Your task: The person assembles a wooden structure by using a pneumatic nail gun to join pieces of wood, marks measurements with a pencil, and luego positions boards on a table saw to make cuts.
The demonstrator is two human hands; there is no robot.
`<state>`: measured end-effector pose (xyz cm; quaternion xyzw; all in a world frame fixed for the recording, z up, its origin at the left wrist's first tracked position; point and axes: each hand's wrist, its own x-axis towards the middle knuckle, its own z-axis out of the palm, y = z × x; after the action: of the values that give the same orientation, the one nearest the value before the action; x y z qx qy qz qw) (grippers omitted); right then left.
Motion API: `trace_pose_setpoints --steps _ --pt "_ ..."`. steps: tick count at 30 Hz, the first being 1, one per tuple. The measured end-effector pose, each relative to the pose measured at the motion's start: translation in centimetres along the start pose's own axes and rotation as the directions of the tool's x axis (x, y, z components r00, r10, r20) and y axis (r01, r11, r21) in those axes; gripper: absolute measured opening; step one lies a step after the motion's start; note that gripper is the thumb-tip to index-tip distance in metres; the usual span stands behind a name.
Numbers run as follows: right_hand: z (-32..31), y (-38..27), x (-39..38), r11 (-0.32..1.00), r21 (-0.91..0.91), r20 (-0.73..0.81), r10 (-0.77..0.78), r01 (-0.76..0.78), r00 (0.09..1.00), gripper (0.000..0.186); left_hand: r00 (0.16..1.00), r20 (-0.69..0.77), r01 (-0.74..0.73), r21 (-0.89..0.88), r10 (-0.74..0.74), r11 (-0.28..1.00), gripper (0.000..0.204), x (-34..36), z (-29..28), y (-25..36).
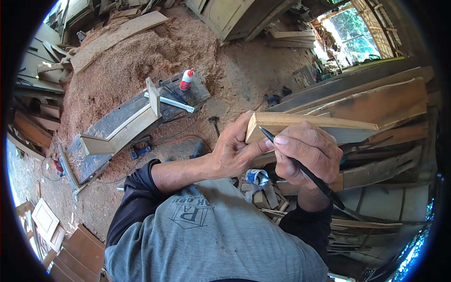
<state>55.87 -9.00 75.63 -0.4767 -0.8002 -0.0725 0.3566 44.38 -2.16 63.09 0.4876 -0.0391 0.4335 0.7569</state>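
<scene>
My left hand (231, 151) is closed round the near end of a light wooden piece (305, 119), held up in front of my chest with its long side reaching to the right. Between the fingers and thumb of my right hand (312, 152) sits a black pen (311, 175). Its tip is at the wood's end, close to my left thumb; whether it touches the surface I cannot tell. The pen's back end slants down past my right wrist.
A low dark bench (105, 124) at the left bears a three-sided wooden frame (129, 130), a red-and-white bottle (186, 80) and a metal ruler (176, 104). Wood shavings (155, 51) heap behind it. Long boards (376, 105) are stacked at the right; a can (256, 177) stands below my hands.
</scene>
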Motion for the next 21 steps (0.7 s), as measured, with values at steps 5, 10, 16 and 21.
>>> trace_pose_setpoints --steps 5,10,16,21 --pt "-1.0 2.7 -1.1 0.999 -0.018 -0.020 0.039 -0.039 0.999 0.021 0.996 0.021 0.082 -0.021 -0.081 0.996 0.039 1.8 0.5 -1.8" --pt "-2.9 8.1 -3.4 0.998 0.013 -0.046 0.060 -0.060 0.997 0.023 0.988 0.023 0.153 -0.053 -0.151 0.987 0.041 5.1 1.8 -6.2" --pt "-7.4 16.2 -7.9 0.991 0.047 -0.077 0.126 -0.123 0.989 0.023 0.984 0.082 0.165 -0.053 -0.160 0.985 0.041 10.9 5.0 -14.0" --pt "-12.5 23.1 -12.0 0.985 0.047 -0.104 0.171 -0.167 0.980 0.020 0.976 0.088 0.201 -0.042 -0.197 0.979 0.040 16.2 9.4 -20.2"
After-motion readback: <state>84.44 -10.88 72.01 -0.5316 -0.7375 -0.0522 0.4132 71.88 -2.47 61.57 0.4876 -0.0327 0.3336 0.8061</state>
